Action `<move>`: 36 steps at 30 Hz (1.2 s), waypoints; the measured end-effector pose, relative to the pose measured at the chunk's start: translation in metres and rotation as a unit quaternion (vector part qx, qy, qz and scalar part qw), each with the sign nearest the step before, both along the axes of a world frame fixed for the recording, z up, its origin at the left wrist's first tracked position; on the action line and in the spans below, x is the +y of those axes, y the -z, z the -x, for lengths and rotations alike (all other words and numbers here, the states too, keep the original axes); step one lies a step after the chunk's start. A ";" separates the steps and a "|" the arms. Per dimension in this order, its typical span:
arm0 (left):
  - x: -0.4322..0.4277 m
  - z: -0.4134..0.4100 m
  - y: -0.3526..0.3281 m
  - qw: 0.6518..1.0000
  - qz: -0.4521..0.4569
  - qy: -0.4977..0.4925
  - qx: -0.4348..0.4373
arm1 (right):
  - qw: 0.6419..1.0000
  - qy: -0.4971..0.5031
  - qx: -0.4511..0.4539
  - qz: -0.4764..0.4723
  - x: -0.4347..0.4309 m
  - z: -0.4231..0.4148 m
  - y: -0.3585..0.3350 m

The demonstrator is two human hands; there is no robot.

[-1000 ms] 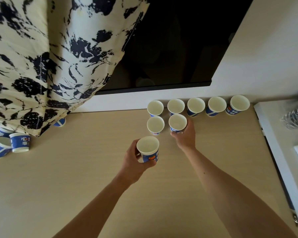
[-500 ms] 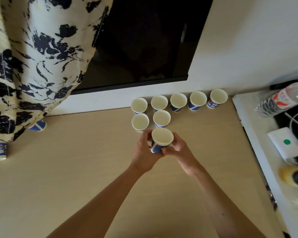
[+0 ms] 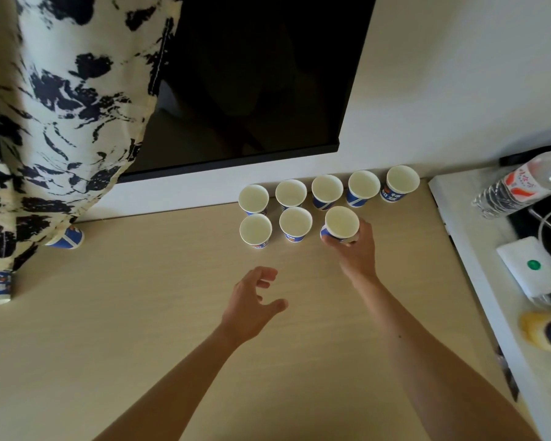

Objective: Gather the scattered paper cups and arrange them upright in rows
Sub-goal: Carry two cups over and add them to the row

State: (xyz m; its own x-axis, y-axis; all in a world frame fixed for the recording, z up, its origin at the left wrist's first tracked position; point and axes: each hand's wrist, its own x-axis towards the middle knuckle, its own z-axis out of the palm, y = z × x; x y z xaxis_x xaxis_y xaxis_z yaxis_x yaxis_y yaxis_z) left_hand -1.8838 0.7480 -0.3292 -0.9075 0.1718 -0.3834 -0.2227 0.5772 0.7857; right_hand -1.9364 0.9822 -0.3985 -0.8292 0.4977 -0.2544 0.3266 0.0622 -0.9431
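Right hand (image 3: pixel 354 249) grip curled round paper cup (image 3: pixel 341 221) beside front row (image 3: pixel 295 229), left hand (image 3: pixel 252 302) slack-fingered above table (image 3: pixel 134 332)

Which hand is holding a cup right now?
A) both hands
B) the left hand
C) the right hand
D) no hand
C: the right hand has its fingers curled round a cup, while the left hand is open above the table and holds nothing.
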 end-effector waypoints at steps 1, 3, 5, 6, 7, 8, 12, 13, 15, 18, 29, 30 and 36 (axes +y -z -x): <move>-0.004 -0.001 0.001 1.000 0.004 -0.004 -0.002 | 1.000 -0.003 -0.001 -0.006 0.001 0.005 0.004; -0.012 -0.006 0.004 1.000 0.007 -0.012 -0.006 | 1.000 -0.010 -0.009 -0.024 0.003 0.010 0.013; -0.018 -0.008 0.006 1.000 0.008 -0.016 -0.010 | 0.999 -0.012 -0.016 -0.030 0.004 0.013 0.021; -0.020 -0.008 0.006 1.000 0.007 -0.018 -0.012 | 0.999 -0.013 -0.018 -0.032 0.004 0.013 0.023; -0.021 -0.007 0.007 1.000 0.007 -0.019 -0.013 | 0.999 -0.013 -0.020 -0.035 0.004 0.014 0.025; -0.022 -0.006 0.007 1.000 0.005 -0.020 -0.015 | 0.999 -0.013 -0.021 -0.038 0.004 0.015 0.026; -0.025 -0.005 0.008 1.000 0.002 -0.021 -0.017 | 0.998 -0.016 -0.021 -0.059 0.003 0.017 0.028; -0.025 -0.005 0.008 1.000 0.000 -0.023 -0.017 | 0.997 -0.016 -0.020 -0.066 0.002 0.018 0.029; -0.026 -0.005 0.009 0.999 -0.003 -0.028 -0.020 | 0.996 -0.017 -0.016 -0.082 0.002 0.018 0.029; -0.028 -0.007 0.009 0.999 -0.003 -0.040 -0.027 | 0.995 -0.022 -0.002 -0.098 0.001 0.021 0.031; -0.055 -0.018 0.014 0.997 0.006 -0.073 -0.020 | 0.993 -0.026 0.003 -0.113 -0.001 0.023 0.034; -0.057 -0.019 0.014 0.997 0.005 -0.077 -0.019 | 0.993 -0.028 0.002 -0.113 -0.001 0.023 0.033; -0.072 -0.025 0.009 0.992 -0.014 -0.120 -0.023 | 0.993 -0.011 0.002 -0.116 -0.005 -0.010 0.031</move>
